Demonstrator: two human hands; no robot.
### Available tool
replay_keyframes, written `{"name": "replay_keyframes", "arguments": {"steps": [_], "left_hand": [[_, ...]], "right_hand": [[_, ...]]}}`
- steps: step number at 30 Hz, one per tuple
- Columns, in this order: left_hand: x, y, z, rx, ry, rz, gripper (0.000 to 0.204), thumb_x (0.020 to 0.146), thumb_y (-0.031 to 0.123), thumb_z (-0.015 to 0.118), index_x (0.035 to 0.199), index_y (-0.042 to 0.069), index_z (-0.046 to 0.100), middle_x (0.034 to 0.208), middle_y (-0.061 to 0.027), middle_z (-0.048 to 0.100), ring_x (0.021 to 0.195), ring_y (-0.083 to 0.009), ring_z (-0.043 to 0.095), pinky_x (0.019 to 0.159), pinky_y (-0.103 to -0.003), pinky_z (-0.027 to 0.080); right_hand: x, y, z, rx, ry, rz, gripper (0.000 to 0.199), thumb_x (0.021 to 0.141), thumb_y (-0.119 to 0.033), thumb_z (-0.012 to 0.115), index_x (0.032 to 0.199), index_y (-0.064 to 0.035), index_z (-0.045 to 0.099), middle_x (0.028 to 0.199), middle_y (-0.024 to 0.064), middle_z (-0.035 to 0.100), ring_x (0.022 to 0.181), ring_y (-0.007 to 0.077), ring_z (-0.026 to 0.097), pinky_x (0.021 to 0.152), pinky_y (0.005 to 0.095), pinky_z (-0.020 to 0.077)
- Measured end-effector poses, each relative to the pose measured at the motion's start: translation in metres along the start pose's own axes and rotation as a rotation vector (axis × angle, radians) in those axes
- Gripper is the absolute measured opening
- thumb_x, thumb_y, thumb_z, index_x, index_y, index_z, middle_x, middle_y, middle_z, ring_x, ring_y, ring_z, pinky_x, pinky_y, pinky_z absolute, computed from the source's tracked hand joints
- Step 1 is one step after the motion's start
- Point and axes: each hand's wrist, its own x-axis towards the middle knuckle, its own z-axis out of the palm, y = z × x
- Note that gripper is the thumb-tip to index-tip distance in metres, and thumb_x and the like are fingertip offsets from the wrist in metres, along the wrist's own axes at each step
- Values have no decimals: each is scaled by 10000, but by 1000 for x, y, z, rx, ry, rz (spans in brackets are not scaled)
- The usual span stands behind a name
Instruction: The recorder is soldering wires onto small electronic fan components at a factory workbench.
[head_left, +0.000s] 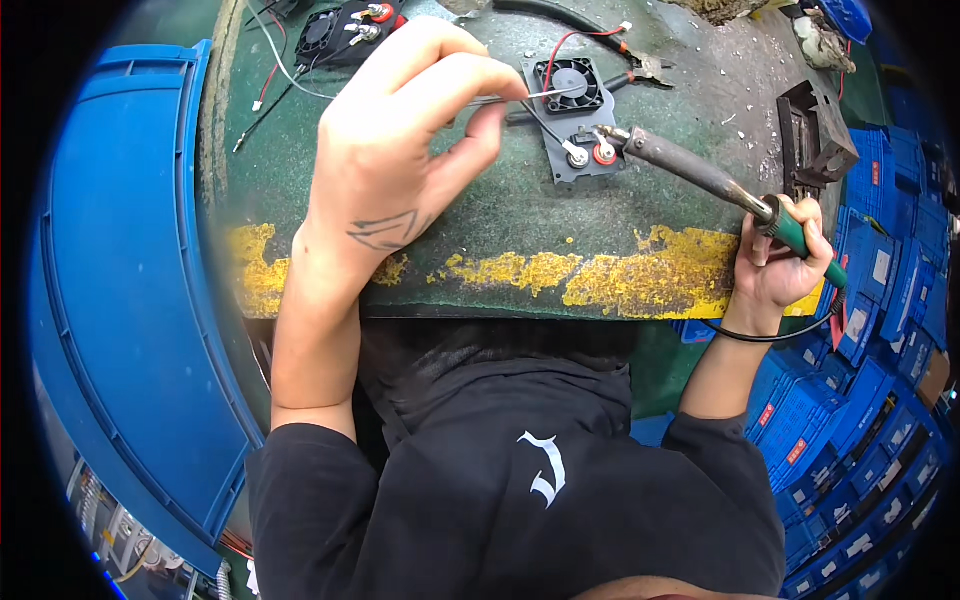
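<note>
My right hand [785,255] is wrapped round the green handle of a soldering iron [695,170]. Its tip reaches the small parts beside the red-ringed terminal [604,152] on a dark panel [568,128]; whether it touches them I cannot tell. A small black fan [572,85] is mounted on that panel, with a red and a black wire. Pinched in my left hand [400,140] is a thin silvery strand of solder wire [548,95], its end over the fan. A second ringed terminal [576,155] sits left of the red one.
Cutting pliers [648,72] lie behind the panel. Another fan panel [345,32] with terminals rests at the far left. A metal stand [815,140] is at the bench's right edge. Large blue bins [130,250] flank the left, stacked blue crates [860,370] the right.
</note>
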Motion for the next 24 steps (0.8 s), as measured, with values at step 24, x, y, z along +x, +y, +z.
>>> {"name": "replay_keyframes", "arguments": {"steps": [24], "left_hand": [[-6,-3,2,-63,-133,85,267,724,-86,790,962,31,767,892,-56,615,768,-176,621,653,-273,491]], "right_hand": [[2,-1,-1,38,-24,-4,268,940,-299,511,923,-41,580,723,144,597,395,139,388,412,270,364]]}}
